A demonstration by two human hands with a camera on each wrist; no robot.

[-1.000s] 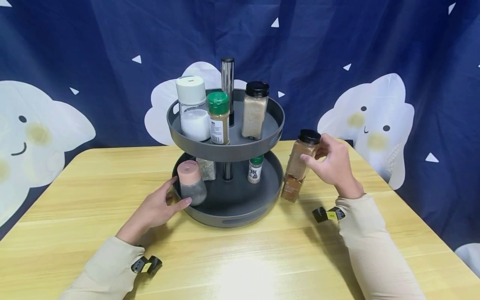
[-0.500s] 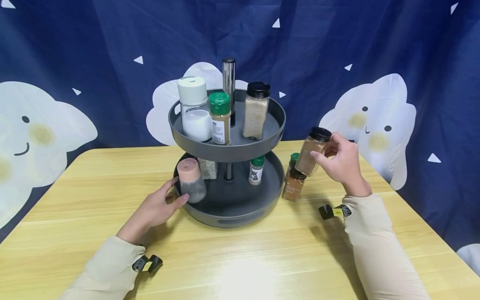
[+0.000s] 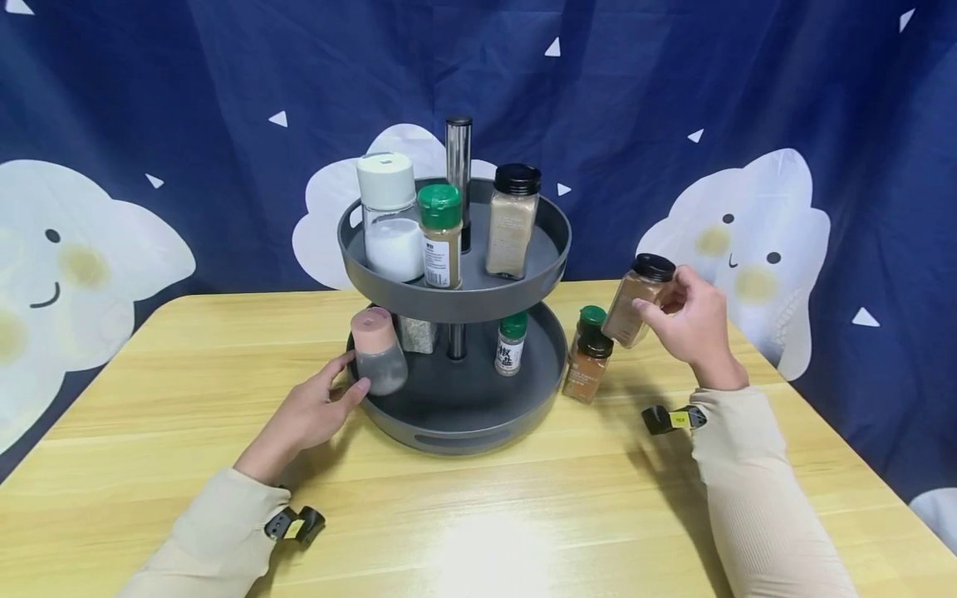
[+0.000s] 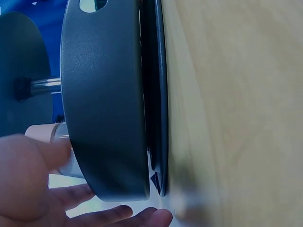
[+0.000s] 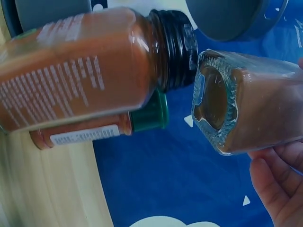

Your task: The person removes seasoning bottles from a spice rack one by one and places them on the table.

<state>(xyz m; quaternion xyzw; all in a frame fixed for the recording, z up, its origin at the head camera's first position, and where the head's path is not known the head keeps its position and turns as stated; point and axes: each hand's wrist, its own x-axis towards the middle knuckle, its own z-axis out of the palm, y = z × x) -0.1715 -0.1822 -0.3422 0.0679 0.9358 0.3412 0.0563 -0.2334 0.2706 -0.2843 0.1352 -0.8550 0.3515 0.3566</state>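
1 jar [image 3: 625, 314], right hand [image 3: 694, 324]; 2 trays [image 3: 456, 301]

Two-tier rack [image 3: 463, 303], one. Jars [image 3: 628, 316], nine: three on the rack's upper tier [image 3: 474, 259], three on its lower tier [image 3: 452, 403], three to its right. Black-capped jars [image 3: 511, 237], three; green-capped jars [image 3: 441, 249], three; white-capped jar [image 3: 390, 228], one; pink-capped jar [image 3: 381, 357], one; cap-hidden jar [image 3: 419, 335], one.

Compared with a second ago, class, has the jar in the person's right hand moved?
Yes: in the head view, the jar in the right hand has moved right, farther from the rack's pole.
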